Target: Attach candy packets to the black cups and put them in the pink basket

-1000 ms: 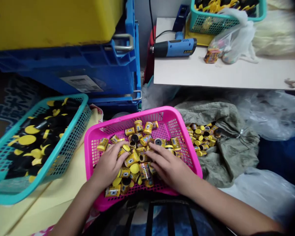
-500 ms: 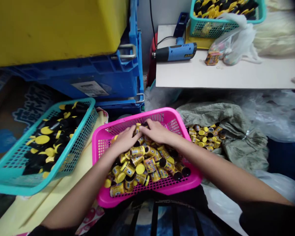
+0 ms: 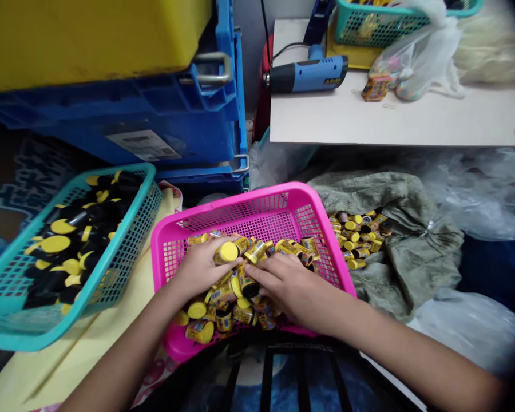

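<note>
A pink plastic basket (image 3: 240,201) sits in front of me, holding several small jars (image 3: 283,247) with yellow labels and yellow or black caps. Both hands are inside it, near its front edge. My left hand (image 3: 201,268) is curled around a clump of jars, with a yellow-capped jar (image 3: 228,252) at its fingertips. My right hand (image 3: 292,285) lies on the pile with fingers stretched out flat, touching the jars beside the left hand. The far half of the basket floor is bare.
A teal basket (image 3: 124,173) of black and yellow caps stands to the left. More jars (image 3: 358,234) lie on a green cloth (image 3: 412,254) to the right. Blue crates (image 3: 175,114) and a yellow bin (image 3: 90,40) stand behind. A white table (image 3: 412,120) holds a blue tool (image 3: 313,74).
Both hands have drawn back from the far side of the pink basket toward me, dragging the jars along. The jars are now heaped at the front and the far end is bare.
</note>
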The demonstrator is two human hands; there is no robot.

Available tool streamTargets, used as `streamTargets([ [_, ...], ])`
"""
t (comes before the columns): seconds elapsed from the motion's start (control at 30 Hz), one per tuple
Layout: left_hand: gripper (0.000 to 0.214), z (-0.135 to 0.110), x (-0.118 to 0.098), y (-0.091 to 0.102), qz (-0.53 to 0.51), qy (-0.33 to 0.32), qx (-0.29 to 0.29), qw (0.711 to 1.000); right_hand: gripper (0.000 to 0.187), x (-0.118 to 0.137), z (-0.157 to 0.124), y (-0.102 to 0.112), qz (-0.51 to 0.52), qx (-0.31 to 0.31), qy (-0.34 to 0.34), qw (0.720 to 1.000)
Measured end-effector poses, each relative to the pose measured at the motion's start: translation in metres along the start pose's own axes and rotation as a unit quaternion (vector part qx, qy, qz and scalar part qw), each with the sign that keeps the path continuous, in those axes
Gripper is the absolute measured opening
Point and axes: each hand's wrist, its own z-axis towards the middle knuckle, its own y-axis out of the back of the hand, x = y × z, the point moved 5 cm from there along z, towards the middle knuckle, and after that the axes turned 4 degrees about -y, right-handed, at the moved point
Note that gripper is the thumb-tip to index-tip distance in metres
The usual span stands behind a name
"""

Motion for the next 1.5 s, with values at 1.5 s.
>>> streamTargets([
  [1.5, 0.051, -0.048, 0.018, -0.023, 0.308, 0.031, 0.054, 0.949, 0.053, -0.037, -0.010, -0.007, -0.151, 0.161, -0.004, 0.975],
])
